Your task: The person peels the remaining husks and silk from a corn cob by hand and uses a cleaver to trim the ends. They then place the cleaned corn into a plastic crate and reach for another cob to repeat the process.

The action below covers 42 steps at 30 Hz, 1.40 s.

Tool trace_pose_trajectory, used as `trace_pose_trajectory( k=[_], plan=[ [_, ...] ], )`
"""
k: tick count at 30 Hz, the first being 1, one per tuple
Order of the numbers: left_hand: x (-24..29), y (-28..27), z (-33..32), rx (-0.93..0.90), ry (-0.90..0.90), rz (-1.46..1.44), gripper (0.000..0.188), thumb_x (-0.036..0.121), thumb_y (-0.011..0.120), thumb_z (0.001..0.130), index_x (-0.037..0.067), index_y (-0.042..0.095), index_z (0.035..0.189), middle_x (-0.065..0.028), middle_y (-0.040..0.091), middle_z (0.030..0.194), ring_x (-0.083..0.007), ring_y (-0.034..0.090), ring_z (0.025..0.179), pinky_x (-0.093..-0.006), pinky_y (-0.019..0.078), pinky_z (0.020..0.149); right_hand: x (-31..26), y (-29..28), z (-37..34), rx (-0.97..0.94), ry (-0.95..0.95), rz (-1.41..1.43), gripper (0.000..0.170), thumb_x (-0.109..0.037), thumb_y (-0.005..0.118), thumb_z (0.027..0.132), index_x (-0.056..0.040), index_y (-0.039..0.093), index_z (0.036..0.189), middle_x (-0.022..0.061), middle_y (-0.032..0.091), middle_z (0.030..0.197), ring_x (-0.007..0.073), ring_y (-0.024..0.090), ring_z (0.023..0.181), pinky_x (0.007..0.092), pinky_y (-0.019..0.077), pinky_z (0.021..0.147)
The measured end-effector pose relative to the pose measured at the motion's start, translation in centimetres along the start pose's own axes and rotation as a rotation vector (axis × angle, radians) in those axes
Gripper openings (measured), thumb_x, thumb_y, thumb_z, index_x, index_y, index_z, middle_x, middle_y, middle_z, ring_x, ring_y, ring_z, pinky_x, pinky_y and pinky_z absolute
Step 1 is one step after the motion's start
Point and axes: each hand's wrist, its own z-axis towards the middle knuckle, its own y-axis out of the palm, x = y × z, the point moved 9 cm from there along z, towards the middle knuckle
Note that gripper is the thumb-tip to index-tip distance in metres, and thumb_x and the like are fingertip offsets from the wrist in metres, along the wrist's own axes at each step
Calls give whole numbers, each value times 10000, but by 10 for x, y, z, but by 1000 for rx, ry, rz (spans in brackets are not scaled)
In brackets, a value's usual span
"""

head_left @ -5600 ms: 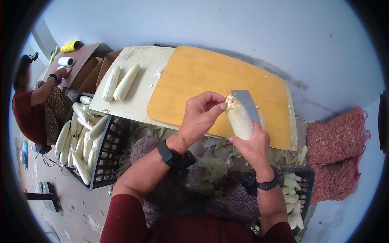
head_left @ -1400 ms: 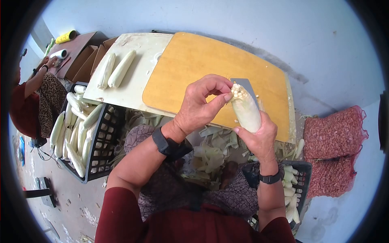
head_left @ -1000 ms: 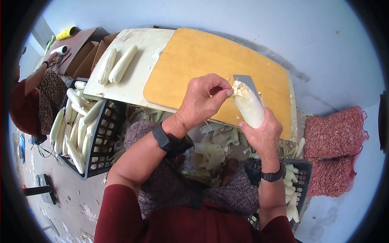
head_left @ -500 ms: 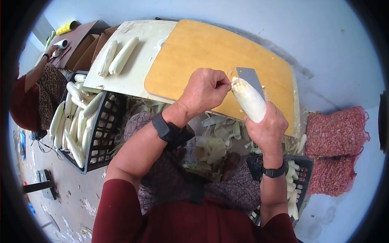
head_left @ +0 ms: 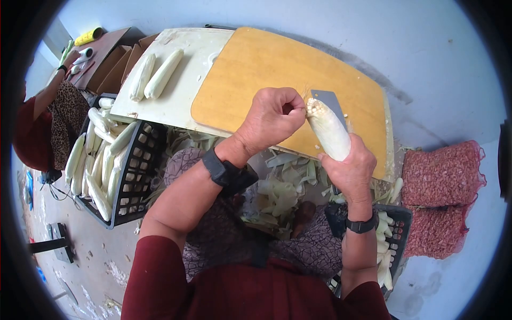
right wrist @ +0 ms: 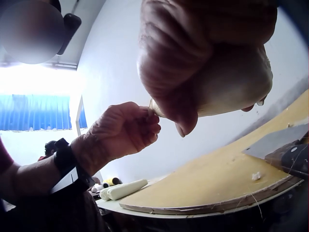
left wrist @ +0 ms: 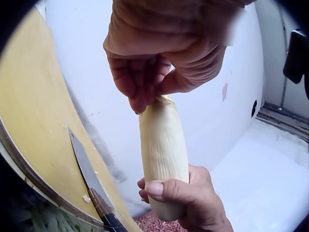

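My right hand (head_left: 349, 165) grips the lower end of a pale, husk-wrapped ear of corn (head_left: 329, 130), its thumb along the side. Bare kernels show at the ear's raised tip. There the thumb and fingertips of my left hand (head_left: 274, 118) pinch together; in the left wrist view the left hand (left wrist: 164, 53) hangs right over the ear (left wrist: 164, 145), and what lies between the fingertips is hidden. Behind the ear, a broad-bladed knife (head_left: 329, 100) lies on the yellow board (head_left: 256, 69); its dark handle (left wrist: 108, 215) shows in the left wrist view.
Two husked ears (head_left: 164, 73) lie on the white tabletop (head_left: 186, 80). A black crate (head_left: 140, 178) full of corn stands left, another crate (head_left: 401, 234) right. Red mesh sacks (head_left: 442, 176) lean by the wall. Loose husks (head_left: 280, 194) lie below; another person (head_left: 37, 128) works at far left.
Over the last seconds my left fingers have curled in tighter at the ear's tip, and the ear tilts more to the left. In the last half second both hands barely move.
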Motion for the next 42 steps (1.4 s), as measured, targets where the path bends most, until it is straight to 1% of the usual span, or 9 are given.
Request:
trace_pose_trajectory(
  k=[2, 8, 17, 27, 30, 32, 36, 38, 42],
  plan=[
    [-8, 5, -1, -47, -68, -178, 81, 31, 562, 796, -21, 590, 741, -42, 621, 695, -101, 597, 676, -244, 491, 664, 3, 0, 0, -12, 38, 44, 407, -187, 796, 523, -24, 532, 787, 164, 605, 695, 352, 614, 660, 414, 485, 602],
    [-10, 12, -2, -106, -154, -483, 89, 47, 539, 839, -24, 578, 801, -50, 619, 770, -117, 611, 727, -262, 504, 707, 7, 1, 0, -43, 98, 178, 404, -171, 801, 525, -9, 560, 807, 170, 622, 704, 342, 628, 666, 397, 492, 615],
    [-13, 19, -4, -165, -183, -717, 92, 73, 536, 865, 4, 571, 815, -45, 599, 779, -131, 607, 726, -280, 493, 735, 14, 7, 1, -89, 131, 309, 411, -174, 797, 547, 0, 589, 855, 164, 638, 725, 320, 641, 681, 383, 496, 630],
    [-10, 21, -3, -198, -201, -693, 148, 152, 524, 902, 13, 547, 856, -28, 575, 805, -124, 601, 736, -276, 488, 734, 14, 6, 1, -91, 144, 266, 424, -178, 801, 544, -2, 590, 868, 164, 641, 740, 321, 643, 692, 386, 498, 642],
    [-11, 23, -2, -182, -219, -634, 182, 186, 523, 920, 21, 542, 844, -27, 574, 787, -110, 593, 728, -264, 486, 721, 13, 5, 1, -94, 148, 241, 428, -177, 802, 543, -3, 590, 872, 163, 642, 743, 321, 643, 693, 387, 499, 645],
    [-14, 23, -2, -163, -201, -487, 207, 209, 518, 931, 25, 537, 839, -23, 573, 768, -97, 587, 726, -247, 483, 706, 12, 5, 1, -96, 149, 227, 429, -177, 802, 542, -4, 590, 873, 164, 642, 744, 321, 643, 694, 388, 499, 646],
    [-16, 23, -3, -179, -177, -498, 189, 180, 514, 929, 16, 529, 835, -18, 566, 749, -90, 568, 716, -234, 475, 686, 12, 6, 0, -104, 142, 228, 434, -177, 805, 539, -3, 587, 872, 164, 642, 745, 319, 643, 696, 385, 500, 648],
    [-11, 20, -3, -199, -104, -389, 184, 166, 507, 927, 6, 520, 835, -18, 553, 748, -87, 542, 709, -236, 468, 681, 12, 6, 0, -107, 140, 229, 434, -175, 804, 538, -3, 586, 872, 164, 642, 745, 317, 643, 696, 384, 501, 649],
    [-5, 16, -3, -205, -92, -413, 184, 159, 494, 927, 1, 515, 835, -17, 542, 747, -90, 526, 712, -239, 461, 680, 9, 6, 1, -106, 130, 291, 420, -168, 796, 542, 1, 587, 865, 163, 640, 741, 303, 644, 690, 372, 501, 645]
  ],
)
